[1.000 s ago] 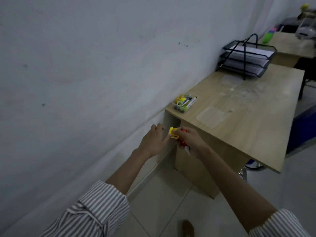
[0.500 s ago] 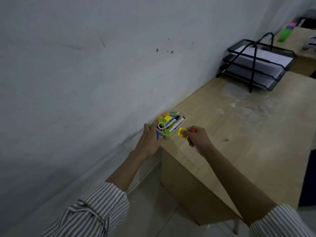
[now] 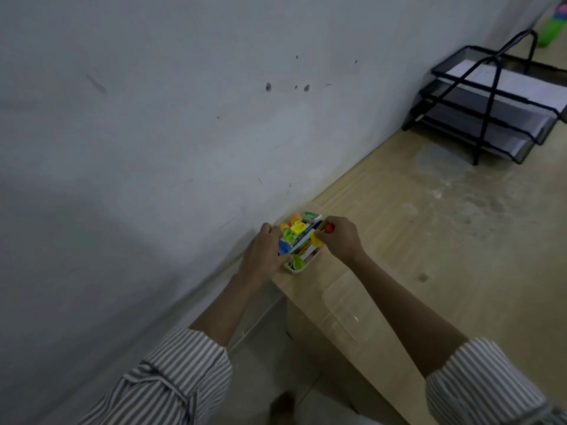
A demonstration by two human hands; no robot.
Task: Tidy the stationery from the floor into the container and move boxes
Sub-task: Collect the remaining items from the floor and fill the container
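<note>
A small clear container (image 3: 294, 269) stands on the near left corner of the wooden desk (image 3: 435, 240), packed with markers and several coloured clips. My left hand (image 3: 266, 252) is at its left side and holds a blue clip (image 3: 284, 247) at the rim. My right hand (image 3: 341, 240) is over the container's right side. It pinches a yellow clip (image 3: 315, 237) and also grips a red-capped marker (image 3: 329, 227), most of which is hidden in the palm.
A clear plastic lid (image 3: 348, 308) lies on the desk near the front edge. A black mesh paper tray (image 3: 491, 108) with sheets stands at the back right. The white wall (image 3: 184, 118) runs along the desk's left side. Tiled floor (image 3: 276, 363) lies below.
I have come closer to the desk. Both hands moved forward from in front of the desk edge to the container, carrying the yellow clip and the marker over it.
</note>
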